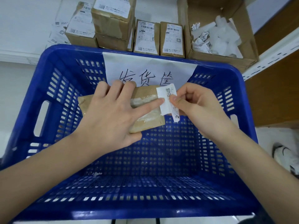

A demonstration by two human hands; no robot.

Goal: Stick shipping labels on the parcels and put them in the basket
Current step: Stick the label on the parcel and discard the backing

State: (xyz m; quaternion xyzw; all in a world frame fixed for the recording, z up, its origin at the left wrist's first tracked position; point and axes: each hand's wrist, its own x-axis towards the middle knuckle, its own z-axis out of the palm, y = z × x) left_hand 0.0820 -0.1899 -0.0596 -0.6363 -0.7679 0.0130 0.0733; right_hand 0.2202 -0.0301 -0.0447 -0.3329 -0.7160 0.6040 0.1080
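white flooring is filling the background, and along the far side several brown cardboard parcels with white printed shipping labels (146,38) are standing in a row, touching one another. just to their right an open brown cardboard box (223,59) is holding crumpled white backing papers (216,38). loose white label sheets (56,34) are lying on the floor at the far left, and a white sneaker (284,154) is showing at the right edge.

a large blue perforated plastic basket (53,110) is sitting in the middle of the view, with a white paper sign bearing black handwritten characters (148,70) hanging over its far wall.

above the basket, the left hand (111,113) is gripping a flat brown cardboard parcel sealed with clear tape (145,101): the fingers are spreading across its top face while the thumb is curling under its near edge. the index finger is reaching out to the parcel's right end and touching a white shipping label (165,101).

the right hand (199,104) is pinching that label between thumb and forefinger, with the other fingers curling loosely inward. the label is standing off the parcel's right end, partly curled, with its printed code facing up and its lower strip hanging past the parcel's edge. whether any of it is already sticking to the cardboard cannot be told.
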